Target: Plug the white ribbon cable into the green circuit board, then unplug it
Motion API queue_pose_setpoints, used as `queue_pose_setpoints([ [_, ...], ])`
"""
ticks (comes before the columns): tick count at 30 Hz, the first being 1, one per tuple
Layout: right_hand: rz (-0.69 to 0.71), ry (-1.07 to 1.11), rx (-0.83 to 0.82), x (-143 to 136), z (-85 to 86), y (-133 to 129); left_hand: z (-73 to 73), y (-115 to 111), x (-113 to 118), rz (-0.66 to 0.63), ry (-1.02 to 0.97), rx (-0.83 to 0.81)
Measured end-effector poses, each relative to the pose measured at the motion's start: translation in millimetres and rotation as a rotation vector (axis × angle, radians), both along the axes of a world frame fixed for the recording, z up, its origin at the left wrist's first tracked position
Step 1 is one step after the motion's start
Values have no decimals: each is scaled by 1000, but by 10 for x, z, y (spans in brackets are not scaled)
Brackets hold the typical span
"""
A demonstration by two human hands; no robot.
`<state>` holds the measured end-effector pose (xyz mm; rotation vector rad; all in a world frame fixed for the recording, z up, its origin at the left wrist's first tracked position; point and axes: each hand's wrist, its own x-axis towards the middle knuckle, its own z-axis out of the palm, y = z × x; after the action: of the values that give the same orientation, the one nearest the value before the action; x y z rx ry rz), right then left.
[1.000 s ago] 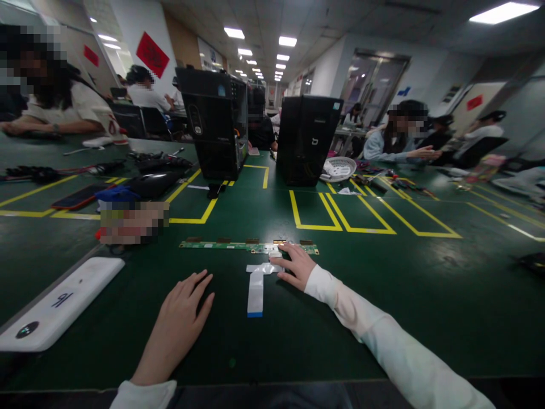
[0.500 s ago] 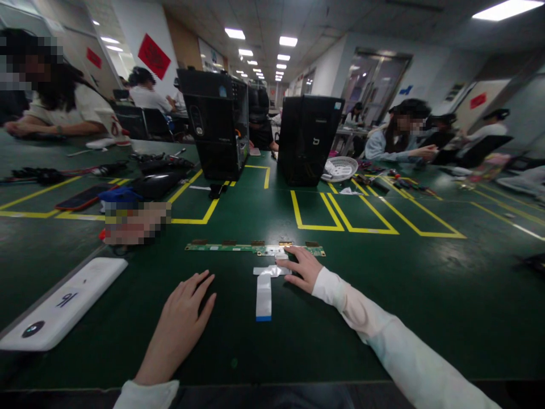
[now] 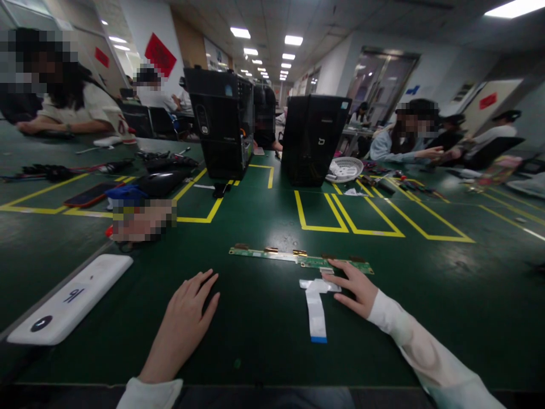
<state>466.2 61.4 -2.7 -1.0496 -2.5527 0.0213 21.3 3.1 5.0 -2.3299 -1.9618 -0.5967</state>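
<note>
A long, narrow green circuit board [image 3: 315, 262] lies on the dark green table, slightly slanted, with its right end nearer to me. A white flat ribbon cable [image 3: 315, 311] with a blue end hangs from its near side and is bent into an angle. My right hand [image 3: 355, 289] rests on the right part of the board and beside the cable's upper part, fingers spread, gripping nothing. My left hand [image 3: 187, 312] lies flat on the table to the left of the board, apart from it, with its fingers stretched out and holding nothing.
A white power bank-like device [image 3: 72, 301] lies at the left. Two black computer towers [image 3: 221, 125] stand farther back. Beyond are a white basket [image 3: 346, 169], a dark phone [image 3: 91, 195], tangled cables [image 3: 46, 172] and yellow tape outlines. Several people sit around.
The board and its ribbon cable have slid to the right, tilting a little, together with my right hand. My left hand has stayed nearly in place. The view has shifted slightly.
</note>
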Motion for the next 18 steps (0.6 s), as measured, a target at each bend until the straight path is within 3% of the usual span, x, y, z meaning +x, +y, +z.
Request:
queue_pose_setpoints([
  [11,-315,-25,63,1124,-203,-622,-56,12,-24,-9,41,47],
  [15,-495,-62,105,1687,-322,-775,-49,14,-24,-12,52,46],
  [18,-657,-99,127,1951,-380,-845,-48,14,-30,-13,55,40],
])
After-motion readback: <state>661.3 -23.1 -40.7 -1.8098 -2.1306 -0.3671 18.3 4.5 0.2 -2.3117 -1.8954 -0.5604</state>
